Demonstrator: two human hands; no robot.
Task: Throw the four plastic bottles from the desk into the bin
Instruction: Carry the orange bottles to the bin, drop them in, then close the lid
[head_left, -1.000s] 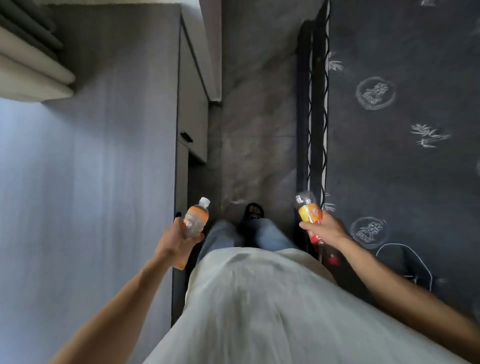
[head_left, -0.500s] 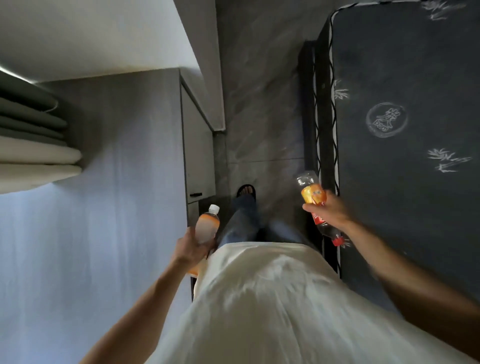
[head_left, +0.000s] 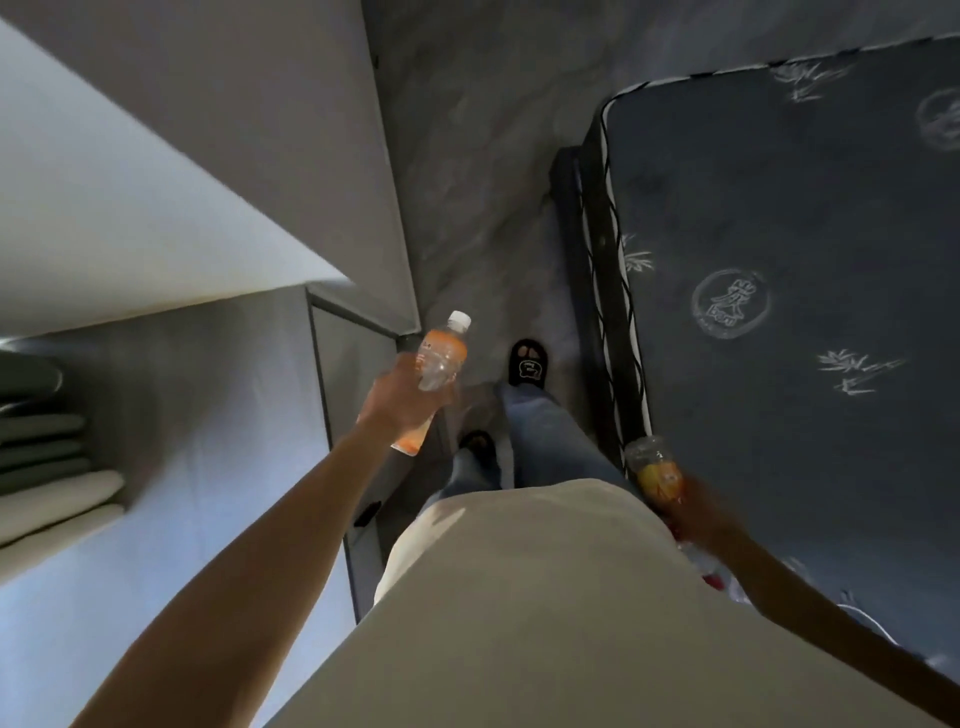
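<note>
At far left a stack of pale folded pads (head_left: 47, 467) lies on the desk (head_left: 182, 493), under a white shelf (head_left: 130, 218). My left hand (head_left: 402, 400) is out in front of me past the desk's edge, fingers wrapped round a clear bottle (head_left: 439, 364) with an orange label and a white cap; the cap points up and away from me, the bottle tilted a little right. Below it the grey floor (head_left: 467, 182) shows, with my two black slippers (head_left: 529, 362), one ahead of the other, and my jeans (head_left: 540, 431). My pale shirt (head_left: 519, 597) fills the bottom of the view. My right hand (head_left: 698, 519) hangs low by my hip, blurred, closed on a second bottle (head_left: 655, 470) with a yellow-orange label, held beside the edge of the dark mattress (head_left: 805, 260). The bin is out of view.
</note>
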